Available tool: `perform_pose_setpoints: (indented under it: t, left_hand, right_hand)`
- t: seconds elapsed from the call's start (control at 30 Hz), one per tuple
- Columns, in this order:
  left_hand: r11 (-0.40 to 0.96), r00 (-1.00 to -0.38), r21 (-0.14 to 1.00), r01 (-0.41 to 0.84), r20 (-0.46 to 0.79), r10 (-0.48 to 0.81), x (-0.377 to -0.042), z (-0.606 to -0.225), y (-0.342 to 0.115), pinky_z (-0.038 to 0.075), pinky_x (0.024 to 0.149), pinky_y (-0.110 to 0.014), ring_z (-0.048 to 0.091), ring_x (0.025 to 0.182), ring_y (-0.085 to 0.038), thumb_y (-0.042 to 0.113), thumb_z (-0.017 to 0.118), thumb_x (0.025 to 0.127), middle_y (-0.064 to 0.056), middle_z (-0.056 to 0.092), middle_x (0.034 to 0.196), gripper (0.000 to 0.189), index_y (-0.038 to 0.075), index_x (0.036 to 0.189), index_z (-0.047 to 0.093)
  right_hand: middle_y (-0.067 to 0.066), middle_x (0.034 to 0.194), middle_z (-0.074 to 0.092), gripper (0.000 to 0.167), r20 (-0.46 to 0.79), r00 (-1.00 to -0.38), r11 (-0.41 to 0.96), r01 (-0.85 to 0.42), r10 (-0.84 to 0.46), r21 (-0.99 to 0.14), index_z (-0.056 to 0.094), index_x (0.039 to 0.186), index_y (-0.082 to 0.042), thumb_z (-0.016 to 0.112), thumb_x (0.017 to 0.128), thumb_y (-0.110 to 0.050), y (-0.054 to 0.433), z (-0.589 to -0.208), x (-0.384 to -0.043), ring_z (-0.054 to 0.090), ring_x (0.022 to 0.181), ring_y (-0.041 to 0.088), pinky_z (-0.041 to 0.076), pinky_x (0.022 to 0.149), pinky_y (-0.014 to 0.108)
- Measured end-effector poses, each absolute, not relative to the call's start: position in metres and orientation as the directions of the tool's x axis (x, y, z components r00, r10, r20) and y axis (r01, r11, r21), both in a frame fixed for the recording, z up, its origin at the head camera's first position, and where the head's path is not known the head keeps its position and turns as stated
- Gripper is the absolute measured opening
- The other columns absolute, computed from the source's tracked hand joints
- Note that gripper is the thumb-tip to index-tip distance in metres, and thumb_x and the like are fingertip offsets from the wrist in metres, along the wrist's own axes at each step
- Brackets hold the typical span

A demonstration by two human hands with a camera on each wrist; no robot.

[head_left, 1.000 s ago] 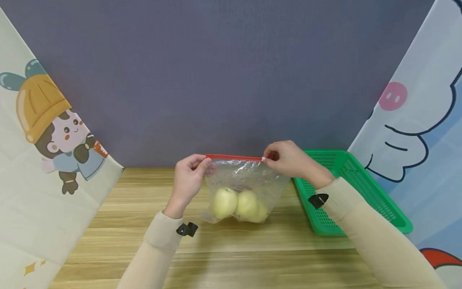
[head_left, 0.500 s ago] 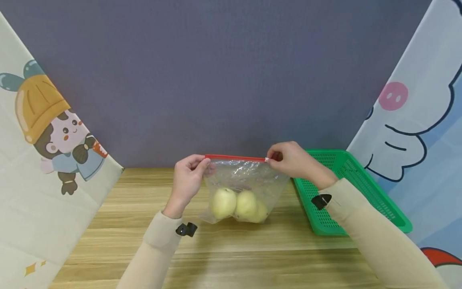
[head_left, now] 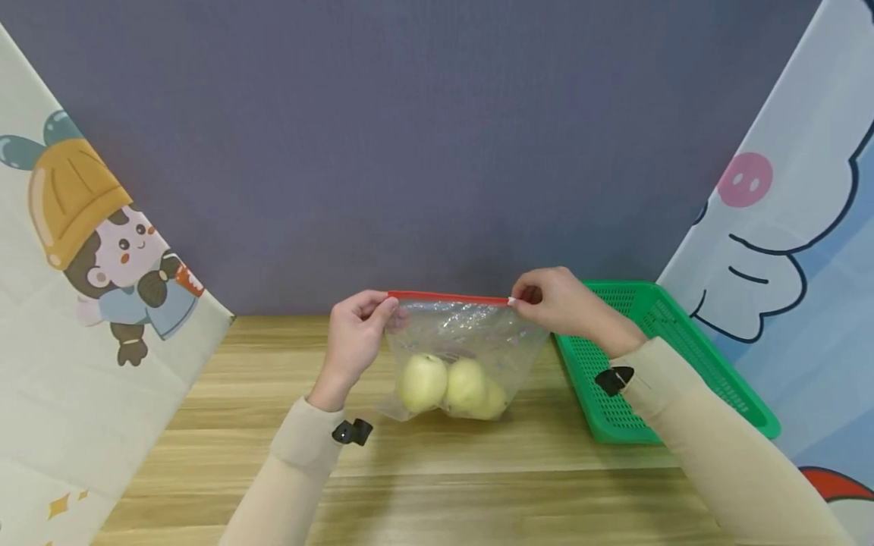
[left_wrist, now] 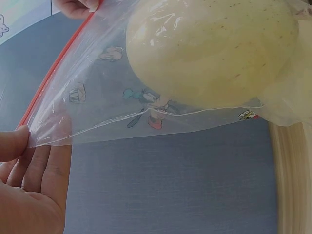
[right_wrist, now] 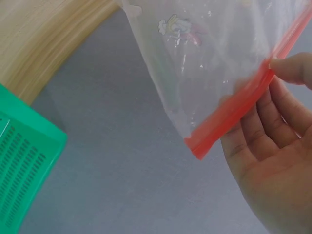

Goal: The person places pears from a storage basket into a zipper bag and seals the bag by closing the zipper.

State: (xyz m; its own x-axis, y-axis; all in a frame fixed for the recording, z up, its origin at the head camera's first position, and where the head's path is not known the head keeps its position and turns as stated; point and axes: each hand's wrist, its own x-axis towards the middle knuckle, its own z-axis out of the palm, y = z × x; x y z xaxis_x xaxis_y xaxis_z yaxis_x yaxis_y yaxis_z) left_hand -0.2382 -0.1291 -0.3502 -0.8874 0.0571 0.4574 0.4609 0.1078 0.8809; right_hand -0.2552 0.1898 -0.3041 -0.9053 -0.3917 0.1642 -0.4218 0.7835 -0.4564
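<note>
A clear zip bag (head_left: 471, 326) with a red zip strip (head_left: 444, 296) hangs upright between the hands, its bottom near the wooden table. Several pale yellow pears (head_left: 423, 383) sit at its bottom, and small printed figures show on the plastic in the left wrist view. My left hand (head_left: 351, 334) pinches the left top corner between thumb and fingers. Thumb and index finger of my right hand (head_left: 567, 303) pinch the white slider (head_left: 511, 302) on the strip. In the right wrist view the strip's red end (right_wrist: 197, 146) sticks out beyond that right hand's grip.
To the right, a green perforated basket (head_left: 737, 409) stands on the wooden table (head_left: 287, 485), partly behind the right forearm. A grey-blue panel (head_left: 437, 152) rises at the back. Printed cartoon sheets (head_left: 61, 394) flank both sides.
My right hand has slid the white slider a short way to the right along the red strip. The left hand, the bag and the pears stay nearly where they were.
</note>
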Motion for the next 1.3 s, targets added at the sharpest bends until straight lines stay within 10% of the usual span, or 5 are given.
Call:
perform_pose_setpoints:
  t: [1.3]
  left_hand:
    - [0.126,-0.892,0.884,0.451,0.451,0.030,-0.247,-0.349,-0.120,0.063,0.073,-0.034,0.076,0.076,-0.023,0.008,0.066,0.099,-0.021,0.075,0.088,0.017,-0.008,0.101,0.070]
  right_hand:
    - [-0.001,0.089,0.068,0.010,0.162,-0.901,0.780,-0.430,-0.402,-0.455,0.073,0.100,-0.010,0.066,0.097,-0.017,0.227,-0.307,-0.272,0.061,0.078,0.016,0.053,0.069,0.036]
